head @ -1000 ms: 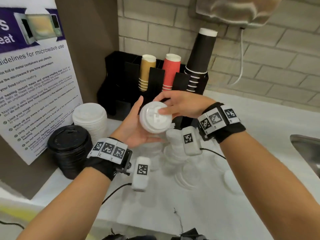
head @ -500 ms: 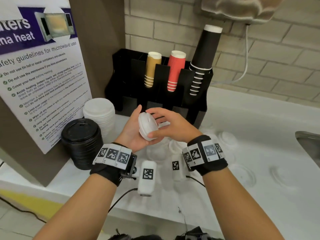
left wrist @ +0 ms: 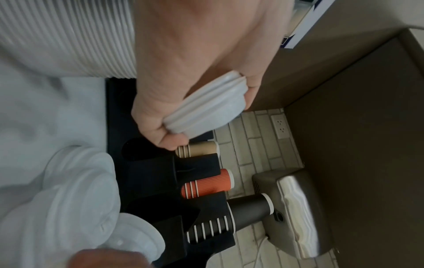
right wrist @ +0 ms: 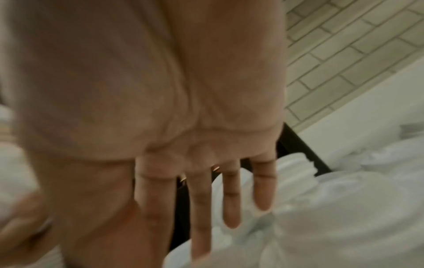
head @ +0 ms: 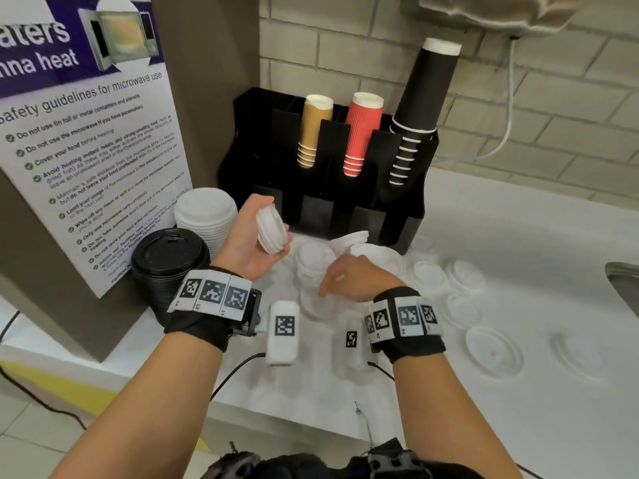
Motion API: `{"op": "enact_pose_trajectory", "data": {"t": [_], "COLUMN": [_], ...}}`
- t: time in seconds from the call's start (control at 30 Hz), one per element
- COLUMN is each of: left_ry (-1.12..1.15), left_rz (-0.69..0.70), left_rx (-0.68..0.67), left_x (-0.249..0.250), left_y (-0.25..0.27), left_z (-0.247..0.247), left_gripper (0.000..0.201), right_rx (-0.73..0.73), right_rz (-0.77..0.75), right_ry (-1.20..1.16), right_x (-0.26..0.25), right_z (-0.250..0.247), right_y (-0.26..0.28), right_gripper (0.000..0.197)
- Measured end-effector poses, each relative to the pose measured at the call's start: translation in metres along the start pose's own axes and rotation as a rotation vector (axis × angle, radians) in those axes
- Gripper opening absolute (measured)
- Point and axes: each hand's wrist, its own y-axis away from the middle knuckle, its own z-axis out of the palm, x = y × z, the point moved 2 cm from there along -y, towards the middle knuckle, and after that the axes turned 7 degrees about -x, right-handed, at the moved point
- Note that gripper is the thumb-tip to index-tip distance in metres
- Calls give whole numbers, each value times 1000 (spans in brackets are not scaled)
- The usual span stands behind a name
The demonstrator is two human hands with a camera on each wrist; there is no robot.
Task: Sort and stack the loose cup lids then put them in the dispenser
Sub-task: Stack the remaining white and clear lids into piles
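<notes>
Lids (head: 272, 230), two nested, sit clamped in the left hand (head: 247, 240); right hand (head: 356, 278) hovers, fingers apart.

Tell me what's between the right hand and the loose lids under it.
Nothing visible. The right hand hovers open, fingers straight, directly over the loose white lids on the counter, while the left hand holds a small lid stack.

- The left hand (left wrist: 195, 76) grips a small stack of white lids (left wrist: 206, 107) edge-on between thumb and fingers (left wrist: 252, 90).
- A tall stack of ribbed white lids (left wrist: 69, 36) fills the upper left.
- The black dispenser (left wrist: 156, 177) holds tan cups (left wrist: 199, 151), red cups (left wrist: 206, 183) and black cups (left wrist: 241, 215).
- Loose clear lids (left wrist: 75, 199) lie blurred on the counter (left wrist: 45, 117).
- A metal wall unit (left wrist: 296, 208) hangs on the brick wall (left wrist: 257, 141).
</notes>
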Motion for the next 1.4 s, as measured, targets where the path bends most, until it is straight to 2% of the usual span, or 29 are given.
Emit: {"op": "enact_pose_trajectory", "data": {"t": [0.07,0.17,0.33,0.4,0.5,0.57,0.67,0.87,1.0,1.07,1.2,1.4], "left_ry": [-1,15,-75,-116,-193,-210,-123,8,20,3,-25,-38], "left_rz": [4,36,3,-28,-122,-218,-318,-299,-242,-223,-204,-158], "left_rx": [17,20,-27,-48,-119,-227,-362,-419,-443,-442,-448,-305], "left_x": [0,-2,-9,-13,-20,-24,-28,-29,-29,-28,-25,-22], "left_y": [-1,-4,-5,-5,-2,-1,1,0,2,3,4,-1], "left_z": [-1,-2,-2,0,2,7,15,16,21,23,22,20], "left_gripper": [19,13,8,11,24,43,54,61,54,56,62,60], "right_rx": [-79,-47,281,349,202,106,163,305,434,491,507,515], "right_rz": [84,79,-191,-314,-522,-583,-538,-442,-430,-451,-509,-524], "right_ry": [104,127,-205,-355,-782,-906,-771,-632,-418,-381,-386,-457], "right_x": [-4,-7,-3,0,-1,-7,-15,-23,-28,-29,-28,-36], "right_z": [8,5,-22,-32,-41,-41,-38,-30,-25,-24,-24,-18], "right_y": [-3,-3,10,16,26,30,31,30,28,26,23,12], "right_gripper": [14,25,13,17,23,32,37,37,67,71,64,66]}}
